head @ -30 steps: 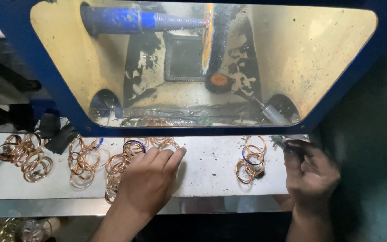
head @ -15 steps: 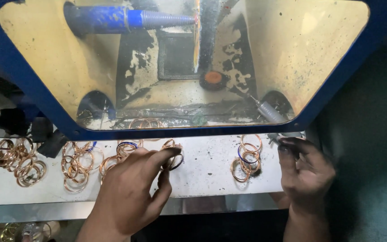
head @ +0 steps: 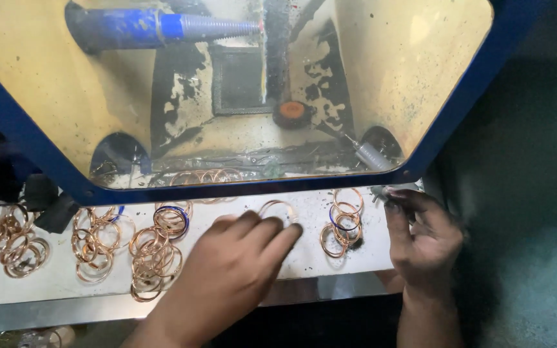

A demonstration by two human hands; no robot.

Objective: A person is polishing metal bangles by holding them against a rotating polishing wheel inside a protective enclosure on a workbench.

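At the far left of the surface [head: 330,261] a loose heap of copper rings [head: 8,241] lies near the edge, then a second cluster [head: 98,241] and a third pile [head: 156,258] beside it. Your left hand [head: 227,274] lies palm down, fingers together and stretched forward, the fingertips [head: 288,232] pressing on a single ring [head: 277,209] that sits flat just below the blue frame [head: 240,188] of the cabinet window. Right of it a small stack of rings [head: 342,222] lies apart. Your right hand [head: 423,238] is curled at the surface's right end, fingers bent around something small and grey near the frame; I cannot tell what it pinches. The thin ring could slide out from under your fingertips instead of lifting, since it lies flat on a smooth top. Your wrist sits close to the third pile, so a sweep back could scatter those rings or push them off the front edge.
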